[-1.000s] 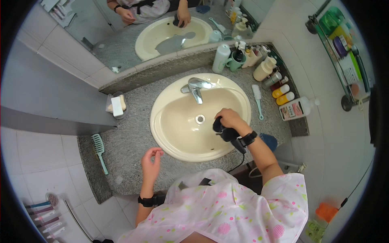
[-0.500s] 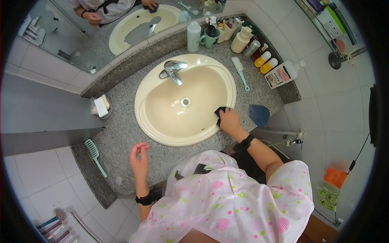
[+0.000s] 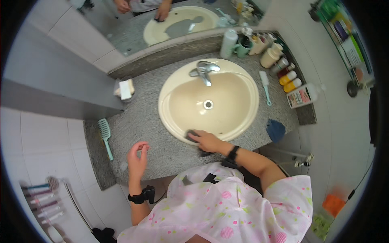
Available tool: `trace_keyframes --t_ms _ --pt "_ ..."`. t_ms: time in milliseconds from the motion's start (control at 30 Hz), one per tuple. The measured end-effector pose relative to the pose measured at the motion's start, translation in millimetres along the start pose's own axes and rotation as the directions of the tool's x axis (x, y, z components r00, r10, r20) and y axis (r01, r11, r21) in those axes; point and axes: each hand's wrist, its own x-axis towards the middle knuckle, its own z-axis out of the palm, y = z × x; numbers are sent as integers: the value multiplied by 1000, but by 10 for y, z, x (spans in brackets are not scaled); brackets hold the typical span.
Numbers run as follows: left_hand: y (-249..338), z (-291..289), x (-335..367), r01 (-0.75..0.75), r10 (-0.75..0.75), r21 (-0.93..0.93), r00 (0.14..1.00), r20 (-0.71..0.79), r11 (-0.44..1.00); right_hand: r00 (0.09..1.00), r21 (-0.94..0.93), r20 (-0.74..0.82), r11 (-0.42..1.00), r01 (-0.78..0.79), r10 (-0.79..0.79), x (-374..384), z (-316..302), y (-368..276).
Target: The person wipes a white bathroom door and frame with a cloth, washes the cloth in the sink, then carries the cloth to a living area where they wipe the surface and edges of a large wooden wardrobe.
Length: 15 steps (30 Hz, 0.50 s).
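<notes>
Cream oval ceramic sink (image 3: 182,107), let into a grey speckled stone desk (image 3: 139,117), lies directly ahead of the right grip (image 3: 207,141), which is at the near rim. Right grip: clamped on a thin black cloth (image 3: 192,132), pressed to that rim under the fingers. Left grip (image 3: 137,158): left of the right grip, over the desk, clear of the sink; fingers curled, nothing seen in it; whether thumb and fingertips meet cannot be told. White plastic bottle with a printed label (image 3: 304,96): well to the right grip's right, farther ahead. Mint-green plastic comb (image 3: 105,135): left of the left grip. White-headed brush with a pale blue handle (image 3: 266,88): right grip's right, ahead. Polished chrome tap (image 3: 205,71): beyond the right grip, at the far rim. Dark-blue fabric piece (image 3: 276,130): right of the right grip, at the desk's edge. Round metal drain (image 3: 208,105): ahead of the right grip, in the basin floor.
</notes>
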Motion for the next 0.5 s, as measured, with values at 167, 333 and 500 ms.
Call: trace_keyframes --t_ms 167,333,500 --pt "-460 -645 -328 69 -59 43 977 -206 997 842 -403 329 870 -284 427 -436 -986 226" --pt "-590 -995 -623 113 -145 -106 915 -377 988 943 86 -135 951 -296 305 220 -1504 204" --pt "-472 -1112 -783 114 -219 -311 918 -329 944 903 206 -285 941 -269 321 1564 -717 369"
